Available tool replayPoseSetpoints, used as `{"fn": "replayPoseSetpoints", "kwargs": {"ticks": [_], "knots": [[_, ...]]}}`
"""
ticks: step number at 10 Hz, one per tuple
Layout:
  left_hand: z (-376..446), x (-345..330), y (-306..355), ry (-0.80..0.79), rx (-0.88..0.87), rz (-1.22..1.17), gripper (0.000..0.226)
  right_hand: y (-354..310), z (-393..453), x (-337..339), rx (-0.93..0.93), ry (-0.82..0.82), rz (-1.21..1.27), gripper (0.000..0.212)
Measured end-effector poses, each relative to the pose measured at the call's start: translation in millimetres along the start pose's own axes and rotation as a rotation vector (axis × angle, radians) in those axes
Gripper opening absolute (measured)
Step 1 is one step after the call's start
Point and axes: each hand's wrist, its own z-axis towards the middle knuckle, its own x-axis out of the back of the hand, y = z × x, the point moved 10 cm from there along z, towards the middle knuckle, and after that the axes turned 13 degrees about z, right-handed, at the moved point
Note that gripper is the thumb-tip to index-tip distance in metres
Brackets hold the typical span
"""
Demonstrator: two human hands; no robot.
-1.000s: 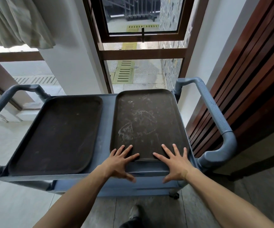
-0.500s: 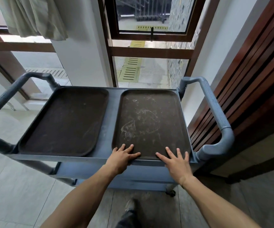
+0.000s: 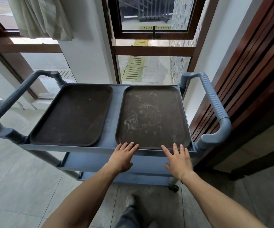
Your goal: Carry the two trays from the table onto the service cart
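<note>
Two dark brown trays lie flat side by side on the top shelf of a blue-grey service cart (image 3: 112,99). The left tray (image 3: 72,114) looks plain. The right tray (image 3: 152,116) is scuffed with pale marks. My left hand (image 3: 123,157) hovers flat at the cart's near edge, fingers spread, its fingertips at the right tray's near left corner. My right hand (image 3: 178,160) is flat too, fingers apart, its fingertips over the tray's near rim. Neither hand holds anything.
The cart has looped handles at its left (image 3: 9,102) and right (image 3: 215,104) ends, lower shelves and a castor (image 3: 173,187). A wooden slatted wall (image 3: 256,76) stands close on the right. Windows and a white pillar are behind the cart. My shoe shows on the tiled floor (image 3: 17,186).
Both hands have slid back from lying on the right tray's near end to the cart's edge. The view has pulled back, so the cart appears farther away.
</note>
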Motion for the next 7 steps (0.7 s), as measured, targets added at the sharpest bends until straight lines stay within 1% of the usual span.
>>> {"fn": "replayPoseSetpoints", "kwargs": {"ticks": [2, 4, 5, 6, 7], "knots": [[-16.0, 2.2, -3.6, 0.021, 0.003, -0.044, 0.088, -1.1, -8.4, -2.3, -0.079, 0.003, 0.093, 0.084], [-28.6, -2.7, -10.8, 0.046, -0.020, -0.068, 0.084, -7.3, -14.9, -5.4, -0.136, 0.019, 0.172, 0.090], [-38.7, -7.8, -29.5, 0.056, -0.019, -0.069, 0.082, -23.3, -16.7, -4.0, -0.171, 0.023, 0.223, 0.089], [-47.2, -12.9, -48.5, 0.055, -0.005, -0.070, 0.084, -48.6, -14.8, -1.7, -0.144, 0.005, 0.228, 0.086], [-60.6, -13.3, -83.6, 0.096, 0.008, -0.102, 0.087, -97.9, -8.1, 8.7, -0.065, 0.008, 0.276, 0.085]]}}
